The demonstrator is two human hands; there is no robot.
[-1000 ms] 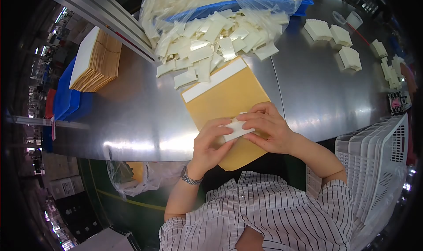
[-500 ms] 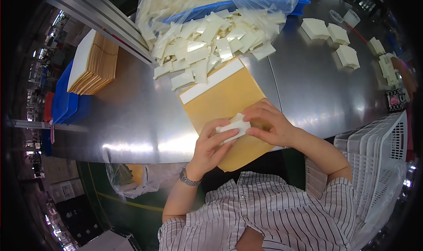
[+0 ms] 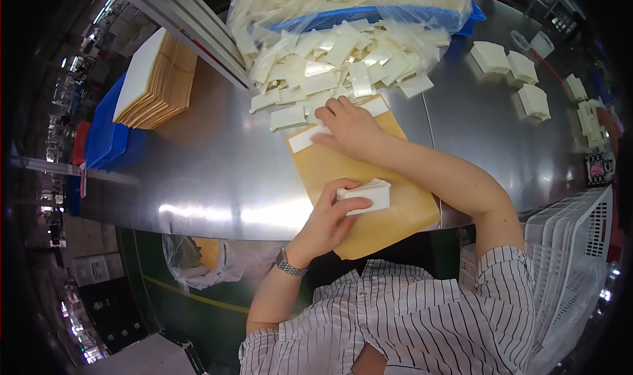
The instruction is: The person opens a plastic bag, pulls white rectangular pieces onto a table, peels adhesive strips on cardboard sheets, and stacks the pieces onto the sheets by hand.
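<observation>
My left hand [image 3: 328, 217] is closed around a small stack of white plastic pieces [image 3: 373, 197], thumb across the front. This stack is held over a yellow-brown envelope [image 3: 369, 233] with a white strip along its far edge. Stretched out past it, my right hand [image 3: 348, 126] is over that strip, at the near edge of a heap of flat cream-white plastic pieces [image 3: 323, 82]. Its fingers are bent and the thumb stands apart from them; the fingertips are partly hidden, and I see nothing held there.
Behind the heap is a blue tray [image 3: 469, 24] under clear plastic. Stacked envelopes [image 3: 155, 78] and blue bins [image 3: 109, 134] stand left, beside a metal post [image 3: 198, 29]. Several white stacks [image 3: 490, 57] sit at the right, with white plastic baskets [image 3: 573, 243] by my right side.
My right hand has left the white stack and moved forward to the heap's edge. My left hand keeps the stack. The whole view has shifted slightly.
</observation>
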